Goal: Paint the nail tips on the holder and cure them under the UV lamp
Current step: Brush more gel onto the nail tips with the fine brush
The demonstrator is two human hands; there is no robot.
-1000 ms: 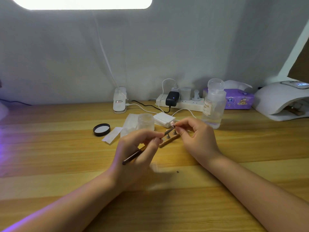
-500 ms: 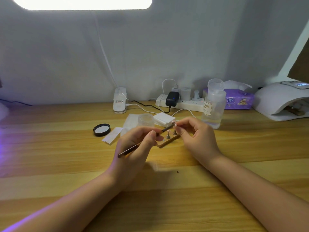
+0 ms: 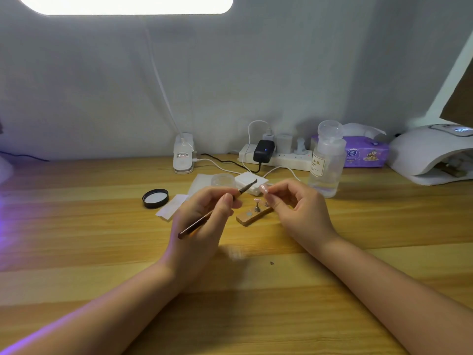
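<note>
A small wooden holder (image 3: pixel 249 217) lies on the desk between my hands, with a nail tip (image 3: pixel 257 200) on a metal peg standing on it. My left hand (image 3: pixel 204 221) grips a thin brown brush (image 3: pixel 202 221), its dark tip pointing up and to the right. My right hand (image 3: pixel 297 208) pinches a pale pink nail tip (image 3: pixel 263 188) on its stand, lifted just above the holder and close to the brush tip. The white UV lamp (image 3: pixel 430 155) sits at the far right of the desk.
Behind my hands stand a clear jar (image 3: pixel 223 180) on white wipes, its black lid (image 3: pixel 155 198), a white box (image 3: pixel 249 181) and a clear pump bottle (image 3: pixel 326 160). A power strip (image 3: pixel 276 156), lamp clamp (image 3: pixel 183 156) and purple tissue pack (image 3: pixel 363 155) line the wall.
My left hand has raised the brush so its tip now points up beside the held nail tip, away from the holder. My right hand has stayed nearly still.
</note>
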